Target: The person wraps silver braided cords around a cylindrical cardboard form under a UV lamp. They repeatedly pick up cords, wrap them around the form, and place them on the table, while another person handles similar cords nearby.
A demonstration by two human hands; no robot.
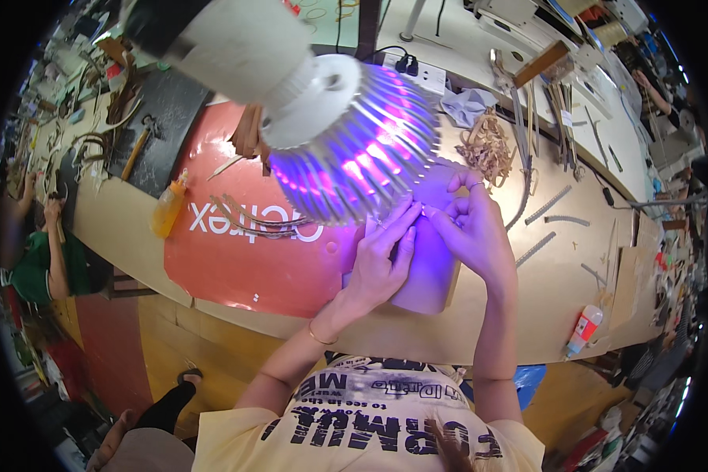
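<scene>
Work appears unfinished; left hand (379, 261) and right hand (473, 224) are together over the block (425, 289) on the table (554, 295); whether they pinch a piece cannot be told; loose strips (549, 204) lie rightward; completed portion is not discernible.

This place is a workshop: on the long worktable (547, 295) there lie a hammer (138, 151), cut strips (548, 204) and curly scraps (486, 148).
</scene>
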